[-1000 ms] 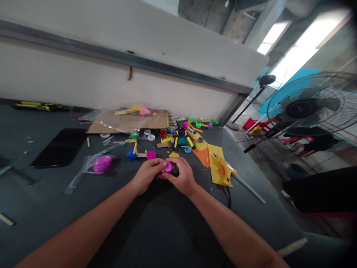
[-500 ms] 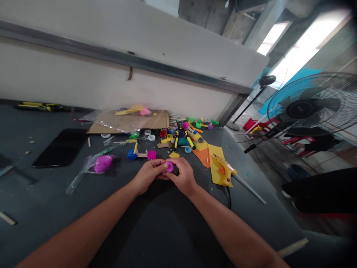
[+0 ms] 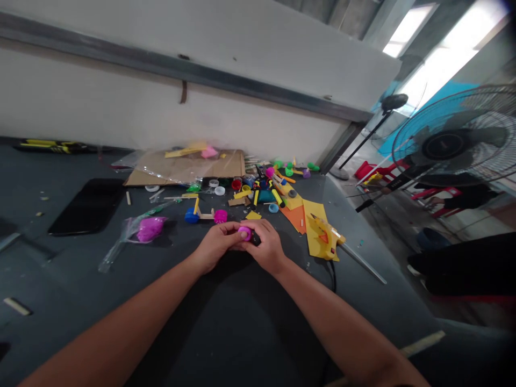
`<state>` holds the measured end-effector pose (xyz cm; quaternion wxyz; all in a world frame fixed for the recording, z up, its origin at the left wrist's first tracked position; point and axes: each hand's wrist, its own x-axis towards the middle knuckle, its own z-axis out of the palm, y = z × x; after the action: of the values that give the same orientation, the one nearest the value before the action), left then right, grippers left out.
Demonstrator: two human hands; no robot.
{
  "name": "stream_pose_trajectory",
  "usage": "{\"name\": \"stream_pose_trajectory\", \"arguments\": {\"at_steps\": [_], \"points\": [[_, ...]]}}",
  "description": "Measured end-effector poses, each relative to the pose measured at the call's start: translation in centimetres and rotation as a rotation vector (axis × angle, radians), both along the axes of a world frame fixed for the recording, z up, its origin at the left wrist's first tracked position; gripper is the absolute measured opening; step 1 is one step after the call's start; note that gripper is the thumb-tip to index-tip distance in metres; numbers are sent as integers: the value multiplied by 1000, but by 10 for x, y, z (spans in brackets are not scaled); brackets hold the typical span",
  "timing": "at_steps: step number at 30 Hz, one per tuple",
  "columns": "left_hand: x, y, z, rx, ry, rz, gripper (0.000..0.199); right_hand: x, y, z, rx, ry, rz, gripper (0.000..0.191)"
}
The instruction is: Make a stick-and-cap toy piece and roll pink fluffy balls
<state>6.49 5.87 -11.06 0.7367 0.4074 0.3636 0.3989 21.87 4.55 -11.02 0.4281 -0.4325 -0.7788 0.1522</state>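
My left hand (image 3: pixel 217 246) and my right hand (image 3: pixel 266 246) meet low in the middle of the dark table, both pinching a magenta plastic cap (image 3: pixel 244 233). Fingers cover much of the cap, and a dark piece (image 3: pixel 255 241) shows just under it, too hidden to name. Just beyond my hands lies a small wooden-stick axle (image 3: pixel 205 216) joining a blue wheel (image 3: pixel 192 216) and a magenta wheel (image 3: pixel 220 216). A yellow hot glue gun (image 3: pixel 324 237) rests on yellow card to the right of my right hand.
Pink clay in a clear plastic bag (image 3: pixel 149 228) lies to the left, beside a black tablet (image 3: pixel 86 213). Cardboard (image 3: pixel 181 169) and scattered colourful caps, sticks and craft pieces fill the table's far side against a white wall (image 3: pixel 173 118). A standing fan (image 3: pixel 443 145) is at right.
The whole scene sits slightly higher in the view. My hands stay together on the magenta cap, and my fingers now cover a little more of it.
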Motion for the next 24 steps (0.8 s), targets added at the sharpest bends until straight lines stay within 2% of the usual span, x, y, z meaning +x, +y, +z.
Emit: {"name": "stream_pose_trajectory", "arguments": {"at_steps": [9, 17, 21, 24], "points": [[-1, 1, 2, -2, 13, 5, 25, 3, 1, 1, 48, -30, 68, 36], [-1, 1, 2, -26, -28, 17, 26, 3, 1, 0, -6, 10, -27, 35], [-1, 0, 2, -19, -6, 25, 25, 4, 1, 1, 16, -17, 28, 40], [-1, 0, 3, -16, 3, 18, 25, 4, 0, 3, 40, -26, 55, 34]]}}
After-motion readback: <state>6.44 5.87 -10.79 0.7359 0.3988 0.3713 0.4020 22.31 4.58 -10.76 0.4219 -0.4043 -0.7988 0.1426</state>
